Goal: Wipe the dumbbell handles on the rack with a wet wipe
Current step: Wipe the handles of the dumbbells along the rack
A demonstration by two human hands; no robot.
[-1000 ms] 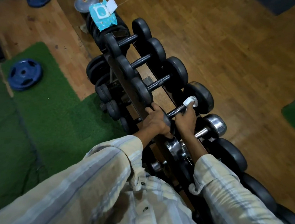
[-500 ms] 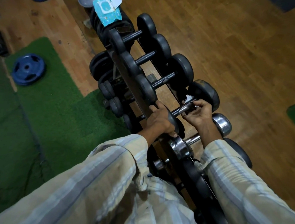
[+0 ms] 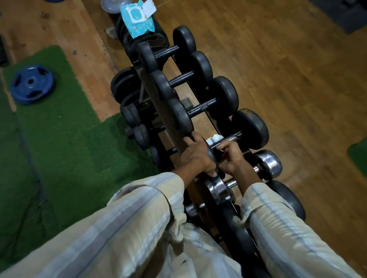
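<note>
A black rack carries a row of black dumbbells running away from me. My left hand grips the near black head of the fourth dumbbell. My right hand curls round that dumbbell's metal handle, with a white wet wipe bunched under its fingers and sticking out at the inner end. A chrome dumbbell lies just nearer, partly behind my right wrist. Three black dumbbells sit farther along.
A blue wet-wipe pack with its flap open lies on stacked plates at the rack's far end. A grey plate lies behind it. Blue weight plates lie on the green mat and wooden floor at left. More dumbbells sit on a lower shelf.
My right hand has slid with the wipe along the handle from the far head toward the near head. My left hand has kept its hold on the near head.
</note>
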